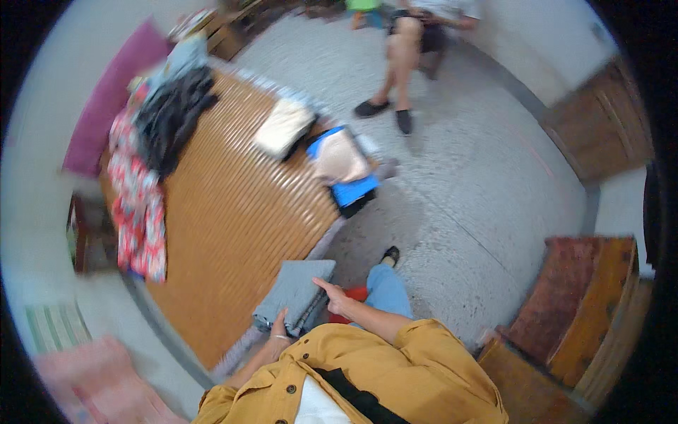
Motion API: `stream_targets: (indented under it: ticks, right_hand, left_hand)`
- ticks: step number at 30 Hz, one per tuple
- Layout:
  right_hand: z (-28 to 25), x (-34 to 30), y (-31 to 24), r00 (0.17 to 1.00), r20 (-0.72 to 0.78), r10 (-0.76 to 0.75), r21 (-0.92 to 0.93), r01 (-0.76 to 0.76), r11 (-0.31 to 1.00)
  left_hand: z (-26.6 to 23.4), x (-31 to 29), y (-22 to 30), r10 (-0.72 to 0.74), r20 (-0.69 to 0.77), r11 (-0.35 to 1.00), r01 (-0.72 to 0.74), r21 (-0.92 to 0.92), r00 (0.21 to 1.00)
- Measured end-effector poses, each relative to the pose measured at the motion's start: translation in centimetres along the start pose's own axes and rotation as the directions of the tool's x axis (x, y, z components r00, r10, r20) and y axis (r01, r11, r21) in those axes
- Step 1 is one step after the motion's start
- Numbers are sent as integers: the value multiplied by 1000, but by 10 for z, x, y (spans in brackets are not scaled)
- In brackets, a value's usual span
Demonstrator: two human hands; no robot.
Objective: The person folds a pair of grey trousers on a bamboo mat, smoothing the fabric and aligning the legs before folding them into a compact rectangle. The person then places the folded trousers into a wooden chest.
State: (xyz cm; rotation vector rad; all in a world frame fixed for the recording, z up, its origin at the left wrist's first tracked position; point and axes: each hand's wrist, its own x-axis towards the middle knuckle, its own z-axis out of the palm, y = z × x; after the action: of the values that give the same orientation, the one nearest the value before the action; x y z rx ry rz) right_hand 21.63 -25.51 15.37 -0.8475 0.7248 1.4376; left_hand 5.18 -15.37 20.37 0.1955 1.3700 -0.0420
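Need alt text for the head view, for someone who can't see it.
The left hand and right hand hold a folded grey cloth at the near edge of a brown slatted mat. Folded clothes lie toward the mat's far right edge, rumpled clothes at its left; beyond, a person sits.

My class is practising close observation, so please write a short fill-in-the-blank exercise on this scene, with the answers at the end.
1. The left hand and right hand hold a folded cloth coloured ____.
2. In the picture, the red-and-white patterned cloth lies along the ____ edge of the slatted mat.
3. The folded peach cloth lies on top of a bright ____ layer.
4. The seated person wears shoes coloured ____.

Missing words: grey; left; blue; black.
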Motion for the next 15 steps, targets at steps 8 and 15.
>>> stream_targets:
  ticks: [8, 15]
  right_hand:
    - [-142, -103, -149, 852, -383, -357, 296, 480, 826]
    - [-234, -184, -177, 579, -580, -573, 549, 798, 250]
  left_hand:
    - [265, -14, -54, -64, 165, 706, -72, 705, 984]
    - [409, -13, -142, -71, 377, 434, -312, 845, 923]
